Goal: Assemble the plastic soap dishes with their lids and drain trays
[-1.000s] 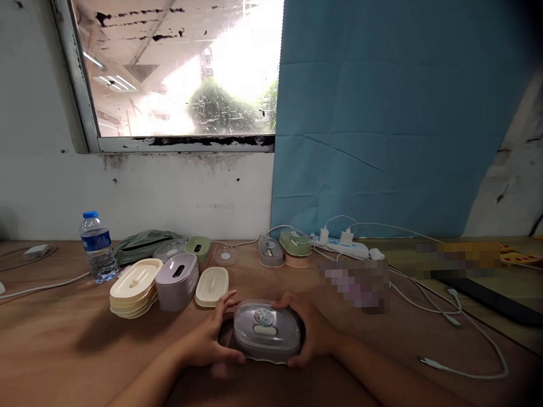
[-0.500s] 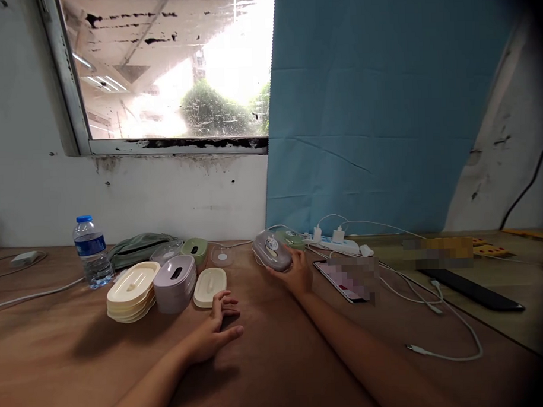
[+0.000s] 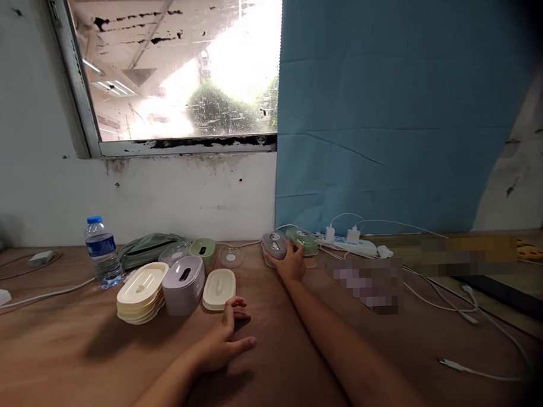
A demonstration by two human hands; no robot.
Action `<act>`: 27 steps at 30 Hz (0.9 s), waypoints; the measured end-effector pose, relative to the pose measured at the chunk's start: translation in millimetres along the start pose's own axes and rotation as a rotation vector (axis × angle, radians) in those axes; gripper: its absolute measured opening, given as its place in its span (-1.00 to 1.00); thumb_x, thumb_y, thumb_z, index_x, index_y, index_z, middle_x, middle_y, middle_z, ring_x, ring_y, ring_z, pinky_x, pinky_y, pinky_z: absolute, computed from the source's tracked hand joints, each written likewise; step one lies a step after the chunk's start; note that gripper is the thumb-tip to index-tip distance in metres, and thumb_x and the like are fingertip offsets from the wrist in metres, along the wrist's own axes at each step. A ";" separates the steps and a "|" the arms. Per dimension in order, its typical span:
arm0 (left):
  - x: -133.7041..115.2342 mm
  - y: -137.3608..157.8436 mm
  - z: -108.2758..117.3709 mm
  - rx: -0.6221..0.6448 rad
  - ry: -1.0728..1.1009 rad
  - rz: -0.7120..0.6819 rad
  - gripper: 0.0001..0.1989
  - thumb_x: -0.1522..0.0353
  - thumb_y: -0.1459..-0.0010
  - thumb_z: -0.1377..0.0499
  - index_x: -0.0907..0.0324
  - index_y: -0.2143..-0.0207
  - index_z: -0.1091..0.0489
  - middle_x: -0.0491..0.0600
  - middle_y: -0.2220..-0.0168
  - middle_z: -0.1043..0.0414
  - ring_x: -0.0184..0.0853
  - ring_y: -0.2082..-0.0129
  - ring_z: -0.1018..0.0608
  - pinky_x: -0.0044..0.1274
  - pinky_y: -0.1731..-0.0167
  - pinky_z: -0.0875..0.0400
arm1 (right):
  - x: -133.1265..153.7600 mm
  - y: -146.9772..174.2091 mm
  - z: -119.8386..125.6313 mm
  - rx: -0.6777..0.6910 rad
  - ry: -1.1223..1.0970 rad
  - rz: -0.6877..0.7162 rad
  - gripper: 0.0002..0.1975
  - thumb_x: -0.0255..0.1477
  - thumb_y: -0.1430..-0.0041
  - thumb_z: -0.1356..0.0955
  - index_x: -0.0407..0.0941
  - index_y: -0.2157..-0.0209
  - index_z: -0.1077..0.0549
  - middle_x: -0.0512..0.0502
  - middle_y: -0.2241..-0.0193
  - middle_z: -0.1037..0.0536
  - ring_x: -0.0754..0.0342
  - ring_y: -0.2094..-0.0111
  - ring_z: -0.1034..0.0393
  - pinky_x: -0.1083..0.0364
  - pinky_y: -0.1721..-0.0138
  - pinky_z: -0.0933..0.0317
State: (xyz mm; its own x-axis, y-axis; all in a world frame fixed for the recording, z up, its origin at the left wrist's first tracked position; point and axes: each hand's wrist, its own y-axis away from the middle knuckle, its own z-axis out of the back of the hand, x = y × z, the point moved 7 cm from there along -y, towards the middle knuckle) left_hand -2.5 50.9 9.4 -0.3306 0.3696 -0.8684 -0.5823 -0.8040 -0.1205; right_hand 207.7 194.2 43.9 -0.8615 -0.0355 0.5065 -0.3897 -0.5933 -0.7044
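Observation:
Toward the back of the table my right hand (image 3: 290, 263) is closed around the near side of a small grey-purple oval box with a clear lid (image 3: 273, 244). That box is beside a similar green box (image 3: 303, 240). My left hand (image 3: 223, 343) has its fingers apart and holds nothing. Its fingertips are by the near right edge of a cream oval lid (image 3: 220, 288); whether they touch it I cannot tell. Left of this lid stand a stack of light purple box parts with a slot on top (image 3: 184, 286) and a stack of cream lids (image 3: 141, 294).
A water bottle (image 3: 102, 254) stands at the left, with a grey-green pouch (image 3: 152, 248) behind the stacks. Near the wall are a green slotted part (image 3: 202, 251) and a clear lid (image 3: 230, 258). White cables and a power strip (image 3: 351, 244) lie right.
My right hand has moved the grey-purple box farther back, and it now looks level beside the green box. The left hand keeps its pose. The view has turned slightly left.

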 end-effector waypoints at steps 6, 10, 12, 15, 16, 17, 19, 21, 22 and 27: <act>-1.1 -1.4 0.0 0.012 -0.008 0.010 -0.43 0.24 -0.05 -0.08 0.13 -0.01 0.19 0.12 -0.05 0.05 -0.31 -0.06 -0.22 -0.40 -0.07 -0.03 | 5.7 -2.4 -1.8 0.001 0.021 0.063 -0.29 -0.05 0.15 -0.31 -0.12 -0.02 -0.18 -0.26 0.06 -0.17 -0.15 0.13 -0.22 0.02 0.30 -0.21; 1.8 -1.8 -0.5 0.016 -0.003 -0.005 -0.48 0.24 -0.08 -0.04 0.13 -0.01 0.17 0.11 -0.05 0.04 -0.31 -0.06 -0.21 -0.38 -0.07 -0.02 | 7.8 -7.0 -5.1 0.004 0.030 0.122 -0.35 -0.07 0.07 -0.28 -0.12 -0.02 -0.17 -0.22 0.03 -0.20 -0.10 0.13 -0.24 0.04 0.30 -0.22; 4.4 -1.8 -0.4 0.006 -0.002 -0.010 -0.50 0.24 -0.10 -0.02 0.12 -0.02 0.18 0.10 -0.04 0.03 -0.32 -0.05 -0.22 -0.38 -0.07 -0.02 | 6.7 -8.8 -7.5 0.010 0.039 0.140 -0.40 -0.09 0.04 -0.27 -0.09 -0.02 -0.17 -0.19 0.02 -0.23 -0.07 0.17 -0.27 0.06 0.33 -0.22; 6.3 -1.5 -0.1 -0.011 0.001 -0.016 -0.53 0.24 -0.13 0.01 0.10 -0.01 0.19 0.09 -0.03 0.02 -0.34 -0.04 -0.23 -0.39 -0.07 -0.03 | 4.1 -10.2 -10.3 0.018 0.056 0.157 -0.46 -0.11 0.01 -0.26 -0.05 0.01 -0.21 -0.15 0.02 -0.24 -0.04 0.22 -0.31 0.09 0.38 -0.22; 5.7 -1.3 0.0 -0.014 -0.006 -0.018 -0.54 0.25 -0.13 0.02 0.10 -0.01 0.19 0.09 -0.03 0.01 -0.35 -0.04 -0.23 -0.40 -0.06 -0.04 | 3.3 -10.6 -10.8 0.019 0.062 0.160 -0.47 -0.10 0.01 -0.26 -0.05 0.02 -0.22 -0.15 0.01 -0.24 -0.03 0.24 -0.32 0.09 0.39 -0.22; 4.4 -0.9 0.4 -0.019 -0.022 -0.020 -0.55 0.25 -0.13 0.02 0.10 -0.01 0.18 0.08 -0.01 -0.02 -0.35 -0.03 -0.24 -0.40 -0.06 -0.05 | 2.7 -10.9 -11.2 0.021 0.069 0.162 -0.47 -0.10 0.02 -0.27 -0.04 0.03 -0.24 -0.14 0.01 -0.24 -0.03 0.26 -0.33 0.10 0.41 -0.21; -1.0 0.0 2.9 -0.046 -0.093 -0.037 -0.57 0.27 -0.13 0.01 0.11 0.01 0.13 0.06 0.04 -0.09 -0.35 0.01 -0.26 -0.41 -0.03 -0.10 | 2.0 -11.8 -11.6 0.022 0.079 0.167 -0.47 -0.09 0.03 -0.27 -0.04 0.04 -0.25 -0.15 0.01 -0.24 -0.02 0.28 -0.33 0.10 0.42 -0.21; -10.7 1.1 7.5 -0.098 -0.215 -0.085 -0.64 0.30 -0.11 -0.01 0.12 0.05 0.01 0.04 0.10 -0.16 -0.33 0.08 -0.29 -0.42 0.02 -0.15 | 2.0 -13.0 -11.8 0.023 0.085 0.175 -0.47 -0.08 0.03 -0.27 -0.04 0.04 -0.26 -0.15 0.01 -0.24 -0.02 0.29 -0.33 0.10 0.42 -0.21; -16.2 1.7 10.1 -0.132 -0.280 -0.116 -0.69 0.33 -0.09 -0.01 0.13 0.09 -0.06 0.04 0.12 -0.18 -0.32 0.11 -0.31 -0.43 0.05 -0.18 | 2.1 -13.6 -12.0 0.023 0.086 0.179 -0.47 -0.08 0.03 -0.27 -0.04 0.04 -0.26 -0.15 0.01 -0.24 -0.01 0.29 -0.33 0.10 0.42 -0.21; -29.5 1.7 22.6 -0.272 -0.465 -0.169 -0.84 0.42 -0.04 -0.01 0.16 0.26 -0.22 0.04 0.17 -0.24 -0.27 0.17 -0.33 -0.42 0.13 -0.23 | 3.0 -15.4 -12.9 0.025 0.088 0.199 -0.45 -0.09 0.04 -0.28 -0.07 0.03 -0.26 -0.18 0.03 -0.25 -0.01 0.28 -0.33 0.11 0.40 -0.21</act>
State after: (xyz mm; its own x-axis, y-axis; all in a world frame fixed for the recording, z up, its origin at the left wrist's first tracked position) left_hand -10.6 49.1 45.8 -0.5776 0.6210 -0.5298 -0.4641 -0.7838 -0.4127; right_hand 207.0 213.6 49.9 -0.9460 -0.0843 0.3131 -0.2022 -0.6015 -0.7729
